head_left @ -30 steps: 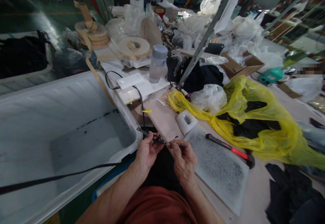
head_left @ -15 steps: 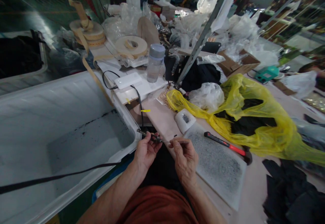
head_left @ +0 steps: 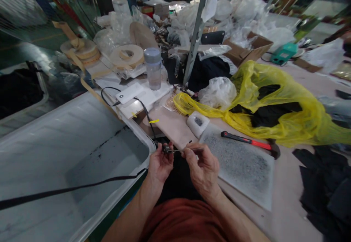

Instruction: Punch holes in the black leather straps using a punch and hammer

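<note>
Pinched small black-and-metallic piece (head_left: 166, 149) in narrowed fingers of left hand (head_left: 161, 164), seemingly to steady it; gripped thin metallic-looking rod (head_left: 178, 150) in narrowed fingers of right hand (head_left: 203, 166), pointing left toward piece. Could not tell contact between them. Saw black-and-red hammer (head_left: 248, 140) lying across grey-speckled flat slab (head_left: 241, 170) right of right fingers, presumably for easy reach.

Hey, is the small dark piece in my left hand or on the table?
In your left hand: the dark piece shows held at its fingers.
</note>
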Available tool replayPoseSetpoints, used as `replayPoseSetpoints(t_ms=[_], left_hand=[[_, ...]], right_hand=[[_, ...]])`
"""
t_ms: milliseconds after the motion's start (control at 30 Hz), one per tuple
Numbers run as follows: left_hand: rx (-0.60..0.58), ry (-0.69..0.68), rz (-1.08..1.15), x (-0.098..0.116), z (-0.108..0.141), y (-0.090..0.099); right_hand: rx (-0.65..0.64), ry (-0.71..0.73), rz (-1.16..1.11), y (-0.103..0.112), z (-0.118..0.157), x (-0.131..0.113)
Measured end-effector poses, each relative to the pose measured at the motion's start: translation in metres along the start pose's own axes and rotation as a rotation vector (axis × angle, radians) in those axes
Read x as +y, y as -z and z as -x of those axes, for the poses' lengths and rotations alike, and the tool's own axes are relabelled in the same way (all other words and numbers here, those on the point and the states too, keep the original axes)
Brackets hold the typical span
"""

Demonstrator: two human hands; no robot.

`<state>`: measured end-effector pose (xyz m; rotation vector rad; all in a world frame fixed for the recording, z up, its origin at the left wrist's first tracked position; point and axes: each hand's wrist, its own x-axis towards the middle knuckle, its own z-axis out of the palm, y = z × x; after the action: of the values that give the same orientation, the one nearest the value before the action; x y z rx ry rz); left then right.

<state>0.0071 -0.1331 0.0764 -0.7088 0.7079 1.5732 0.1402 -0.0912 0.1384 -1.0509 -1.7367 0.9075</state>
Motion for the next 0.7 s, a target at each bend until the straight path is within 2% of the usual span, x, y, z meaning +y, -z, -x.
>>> replayPoseSetpoints(t_ms=[200,433,600,700], left_hand=[[-0.098,0.03,-0.017,-0.001,-0.003,0.005],[-0.131,0.047,-0.006,-0.002,-0.008,0.011],[-0.149,0.076,-0.017,-0.001,-0.007,0.01],[-0.123,0.101,-0.031,0.0,-0.009,0.011]], right_hand=[[0.0,0.029,0.01,-0.005,0.005,0.001],[0.039,0.038,-0.028,-0.008,0.005,0.003],[-0.043,0.056,-0.098,-0.01,0.004,0.004],[-0.094,0.046,-0.141,-0.012,0.002,0.006]])
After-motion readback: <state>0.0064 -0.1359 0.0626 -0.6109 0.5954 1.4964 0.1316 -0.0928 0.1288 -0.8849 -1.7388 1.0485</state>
